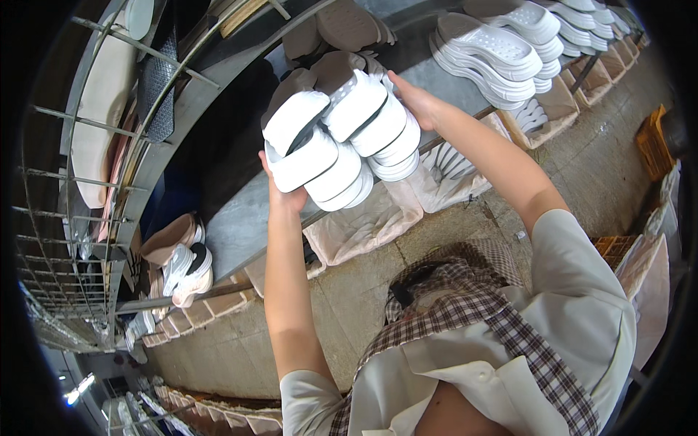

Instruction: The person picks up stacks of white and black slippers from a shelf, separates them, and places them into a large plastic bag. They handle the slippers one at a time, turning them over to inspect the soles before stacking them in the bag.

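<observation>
Two side-by-side stacks of white shoe soles [309, 161] sit between my hands at the front edge of a grey worktop. My left hand [286, 195] grips the near left side of the stacks, its thumb up along the edge and its other fingers mostly hidden beneath. On the far right side, my right hand [416, 102] presses against the soles, with its fingertips partly hidden behind them. Brownish-grey soles [336, 71] lie just beyond the white ones, in shadow.
More white soles [487, 54] are piled along the grey worktop [236, 221] to the right. Cloth-lined bins [363, 231] line its front edge. A metal wire rack [80, 171] with soles stands at left. Assorted shoe soles [187, 270] rest at the worktop's left end. An orange crate [654, 142] stands far right.
</observation>
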`<state>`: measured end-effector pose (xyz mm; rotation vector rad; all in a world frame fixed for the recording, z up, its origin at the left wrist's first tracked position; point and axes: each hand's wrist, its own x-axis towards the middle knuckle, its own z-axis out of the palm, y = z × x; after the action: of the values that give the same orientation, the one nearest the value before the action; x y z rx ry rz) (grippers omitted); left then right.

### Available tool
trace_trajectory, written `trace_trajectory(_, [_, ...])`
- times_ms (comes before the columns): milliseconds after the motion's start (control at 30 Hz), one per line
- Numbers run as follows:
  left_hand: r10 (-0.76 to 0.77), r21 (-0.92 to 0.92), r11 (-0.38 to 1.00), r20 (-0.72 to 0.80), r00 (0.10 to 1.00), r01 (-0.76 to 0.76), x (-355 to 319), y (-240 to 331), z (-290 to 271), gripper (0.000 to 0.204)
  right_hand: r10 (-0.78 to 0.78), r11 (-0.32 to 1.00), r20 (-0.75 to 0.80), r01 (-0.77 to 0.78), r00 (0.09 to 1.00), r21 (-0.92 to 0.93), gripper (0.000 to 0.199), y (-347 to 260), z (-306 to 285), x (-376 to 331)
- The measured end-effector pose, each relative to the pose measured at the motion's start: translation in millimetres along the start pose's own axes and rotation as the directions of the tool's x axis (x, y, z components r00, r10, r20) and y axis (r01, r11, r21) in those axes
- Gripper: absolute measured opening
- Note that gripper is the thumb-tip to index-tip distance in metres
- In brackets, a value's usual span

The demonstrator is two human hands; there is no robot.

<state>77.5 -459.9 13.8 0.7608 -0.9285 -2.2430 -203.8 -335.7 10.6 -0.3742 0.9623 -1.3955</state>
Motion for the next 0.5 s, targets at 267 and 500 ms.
trace_trajectory(267, [-0.055, -0.047, 0.997, 0.053, 0.997, 0.057, 15.1, -0.4, -12.8, 0.065, -0.031, 0.998, 0.218, 0.018, 0.975, 0.061, 0.066, 3.0, 24.7, 2.9])
trace_trajectory(500, [0.029, 0.042, 0.999, -0.022, 0.999, -0.028, -11.0, 10.9, -8.8, 0.064, -0.007, 0.989, 0.245, -0.029, 0.97, 0.144, 0.067, 23.4, 25.2, 26.3])
